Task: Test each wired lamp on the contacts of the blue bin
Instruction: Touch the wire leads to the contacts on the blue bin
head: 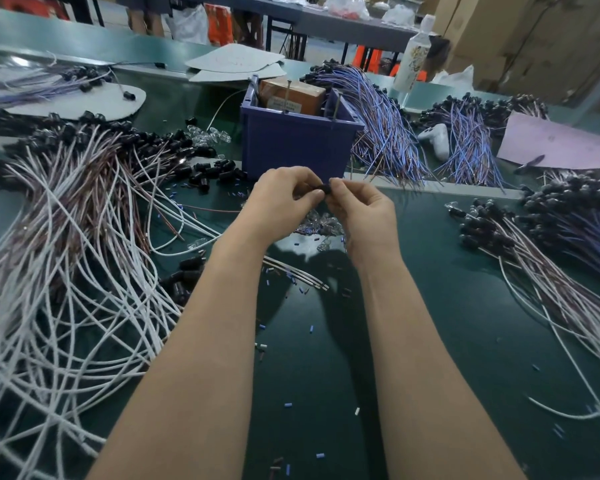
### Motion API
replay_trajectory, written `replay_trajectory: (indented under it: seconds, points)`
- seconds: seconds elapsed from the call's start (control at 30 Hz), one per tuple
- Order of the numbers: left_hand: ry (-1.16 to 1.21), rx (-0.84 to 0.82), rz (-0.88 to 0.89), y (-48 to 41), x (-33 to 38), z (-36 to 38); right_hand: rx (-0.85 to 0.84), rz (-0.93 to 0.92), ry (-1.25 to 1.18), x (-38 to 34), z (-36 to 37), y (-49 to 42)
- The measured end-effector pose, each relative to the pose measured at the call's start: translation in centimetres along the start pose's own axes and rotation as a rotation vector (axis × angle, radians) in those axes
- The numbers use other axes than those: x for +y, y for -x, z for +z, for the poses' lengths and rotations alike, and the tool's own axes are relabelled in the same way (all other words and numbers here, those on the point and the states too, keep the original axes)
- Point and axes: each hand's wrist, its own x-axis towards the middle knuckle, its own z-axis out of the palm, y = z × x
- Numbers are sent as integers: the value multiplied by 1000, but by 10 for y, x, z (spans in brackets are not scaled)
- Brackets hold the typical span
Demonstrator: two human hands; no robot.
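Centre of frame: left hand (284,199) and right hand (364,213) meet above the green table (430,271), fingers curled, both pinching one small black lamp holder (323,189) at the fingertips; its wire cannot be traced. The blue bin (295,143) stands just behind the hands, upper centre, with a brown box (291,97) inside and upright metal pins (337,103) at its rim. The held piece is clear of the bin. White-wired lamps (66,237) lie piled at left, blue-wired lamps (385,133) upper right beside the bin. Clear bulbs (321,225) lie under the hands.
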Motion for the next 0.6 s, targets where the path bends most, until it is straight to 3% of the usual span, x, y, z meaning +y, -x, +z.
replay_trajectory:
  seconds: [0.47,0.6]
  points:
    - [-5,28,-45,-2,1,2,-6,122,-201,0,4,0]
    - [-185,57,-86,-3,6,10,-23,64,-17,3,7,-1]
